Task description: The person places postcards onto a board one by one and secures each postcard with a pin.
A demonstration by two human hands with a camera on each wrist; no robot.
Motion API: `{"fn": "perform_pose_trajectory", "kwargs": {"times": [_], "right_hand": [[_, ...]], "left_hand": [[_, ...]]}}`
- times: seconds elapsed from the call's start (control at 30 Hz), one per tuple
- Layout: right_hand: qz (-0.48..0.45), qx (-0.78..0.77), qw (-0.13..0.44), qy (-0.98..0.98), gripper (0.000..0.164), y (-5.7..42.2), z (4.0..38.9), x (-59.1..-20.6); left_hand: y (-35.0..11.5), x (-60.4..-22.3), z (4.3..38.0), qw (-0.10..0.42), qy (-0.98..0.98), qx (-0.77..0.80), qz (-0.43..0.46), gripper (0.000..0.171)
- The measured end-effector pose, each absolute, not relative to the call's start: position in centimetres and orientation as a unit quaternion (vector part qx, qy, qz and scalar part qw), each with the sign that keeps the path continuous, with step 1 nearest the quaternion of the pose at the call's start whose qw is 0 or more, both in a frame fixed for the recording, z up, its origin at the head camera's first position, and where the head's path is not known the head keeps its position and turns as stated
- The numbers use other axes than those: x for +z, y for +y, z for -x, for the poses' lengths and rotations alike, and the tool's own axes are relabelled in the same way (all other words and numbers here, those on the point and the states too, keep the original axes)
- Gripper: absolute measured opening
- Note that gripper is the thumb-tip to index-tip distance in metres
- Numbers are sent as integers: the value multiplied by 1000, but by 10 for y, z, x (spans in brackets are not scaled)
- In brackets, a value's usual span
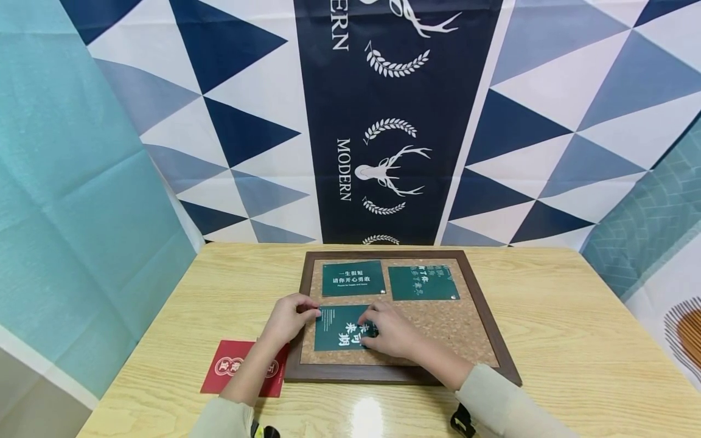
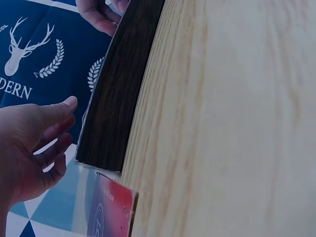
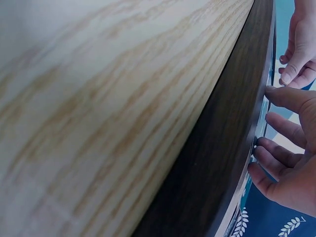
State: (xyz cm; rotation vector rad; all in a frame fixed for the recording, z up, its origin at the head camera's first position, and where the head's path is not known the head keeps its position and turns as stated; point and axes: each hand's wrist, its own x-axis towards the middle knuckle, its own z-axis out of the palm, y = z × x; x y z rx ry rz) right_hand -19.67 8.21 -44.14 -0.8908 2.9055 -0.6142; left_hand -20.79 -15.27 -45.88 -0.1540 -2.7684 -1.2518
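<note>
A dark green card (image 1: pixel 331 331) with white characters lies on the lower left of a cork board (image 1: pixel 438 331) in a brown wooden frame (image 1: pixel 394 373). At the card's upper left corner, my left hand (image 1: pixel 291 317) has its thumb and forefinger close together, the fingers loosely bent. My right hand (image 1: pixel 391 331) rests its spread fingertips on the card's right part and covers some of the print. Seen from the right wrist, those fingers (image 3: pixel 281 128) stand apart just past the frame's edge. In the left wrist view, nothing shows between the left thumb and fingers.
Two more green cards, one upper left (image 1: pixel 353 280) and one upper right (image 1: pixel 424 283), lie on the board. A red card (image 1: pixel 219 359) lies on the wooden table (image 1: pixel 564 340) left of the frame, partly under the left forearm. A patterned cloth (image 1: pixel 383 103) hangs behind the table.
</note>
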Motion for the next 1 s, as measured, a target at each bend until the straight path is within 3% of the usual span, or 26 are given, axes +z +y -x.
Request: {"fn": "perform_pose_trajectory", "kwargs": {"times": [1.0], "right_hand": [[294, -196, 27, 935, 28, 82, 197, -440]], "left_hand": [[-145, -460, 219, 30, -929, -365, 57, 10]]}}
